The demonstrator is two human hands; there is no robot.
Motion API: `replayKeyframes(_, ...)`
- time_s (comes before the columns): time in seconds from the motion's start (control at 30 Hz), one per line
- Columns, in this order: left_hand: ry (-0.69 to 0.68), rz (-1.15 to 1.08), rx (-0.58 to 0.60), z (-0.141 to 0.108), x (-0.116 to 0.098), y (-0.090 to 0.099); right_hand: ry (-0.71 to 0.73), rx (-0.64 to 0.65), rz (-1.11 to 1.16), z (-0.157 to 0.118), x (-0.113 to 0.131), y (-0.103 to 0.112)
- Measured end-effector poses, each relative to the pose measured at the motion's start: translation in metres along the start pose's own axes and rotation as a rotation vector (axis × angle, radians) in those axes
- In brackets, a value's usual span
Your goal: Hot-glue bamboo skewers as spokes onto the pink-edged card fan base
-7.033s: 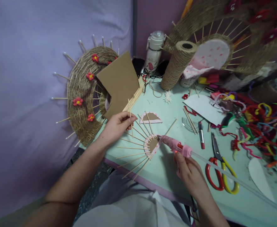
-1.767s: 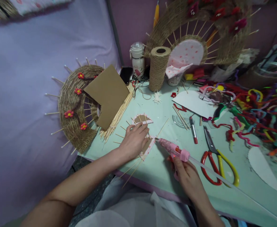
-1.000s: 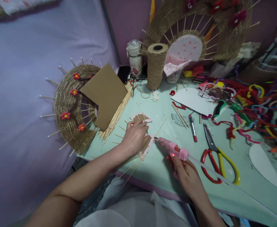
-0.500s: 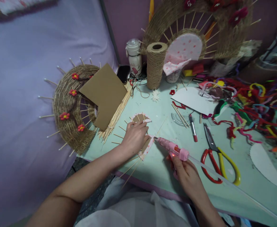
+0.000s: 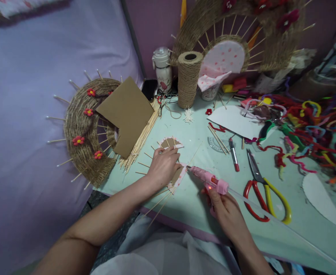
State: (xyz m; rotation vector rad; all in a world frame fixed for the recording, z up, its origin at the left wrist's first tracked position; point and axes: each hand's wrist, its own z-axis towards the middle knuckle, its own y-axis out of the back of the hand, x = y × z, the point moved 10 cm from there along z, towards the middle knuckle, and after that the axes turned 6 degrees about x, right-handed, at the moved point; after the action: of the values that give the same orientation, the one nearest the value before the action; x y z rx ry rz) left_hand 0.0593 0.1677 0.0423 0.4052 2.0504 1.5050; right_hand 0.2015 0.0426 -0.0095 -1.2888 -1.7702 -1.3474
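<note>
My right hand [image 5: 226,210] is wrapped round a pink hot glue gun [image 5: 208,177], whose nozzle points left. A long clear glue stick [image 5: 276,221] trails from its back end, and a small light glows near the trigger. The nozzle tip is at the right edge of a brown cardboard piece [image 5: 168,143] trimmed with pink-dotted fabric. Thin wooden sticks [image 5: 143,164] fan out from this piece. My left hand [image 5: 163,166] lies over it, fingers bent and together, holding it on the table and hiding its middle.
Scissors [image 5: 258,187], a marker [image 5: 234,154] and a protractor [image 5: 216,144] lie to the right. Behind stand a twine spool [image 5: 188,82] and a white bottle [image 5: 162,70]. A woven twine fan [image 5: 80,110] and folded cardboard [image 5: 130,110] are left; colourful pipe cleaners [image 5: 308,130] heap at right.
</note>
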Motion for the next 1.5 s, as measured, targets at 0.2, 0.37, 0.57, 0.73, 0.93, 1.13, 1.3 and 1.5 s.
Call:
replayKeyframes(0.2,-0.007,-0.004,0.01,0.0,0.0,0.0,0.035,-0.029,-0.053,-0.001,0.01,0.004)
replayKeyframes(0.37,-0.014,-0.002,0.002,0.0,0.0,0.001,0.028,-0.016,-0.028,0.0,0.008,0.003)
replayKeyframes(0.57,-0.011,0.001,0.01,0.0,-0.001,0.001,-0.01,0.013,-0.013,-0.001,-0.001,-0.002)
replayKeyframes(0.73,-0.02,0.012,-0.006,0.0,-0.002,0.002,-0.027,0.013,0.0,-0.002,-0.002,-0.002)
replayKeyframes(0.93,-0.021,0.011,-0.004,0.0,-0.001,0.0,-0.045,0.023,0.014,0.0,-0.004,-0.005)
replayKeyframes(1.13,-0.015,0.017,0.008,0.001,0.001,-0.001,-0.043,0.005,0.017,-0.001,-0.004,-0.003)
replayKeyframes(1.3,-0.013,0.019,0.009,0.001,0.001,-0.001,-0.023,0.009,-0.004,-0.001,-0.002,-0.003)
replayKeyframes(1.5,-0.016,0.015,0.012,0.002,0.0,-0.001,-0.013,-0.011,-0.026,-0.001,0.0,-0.001)
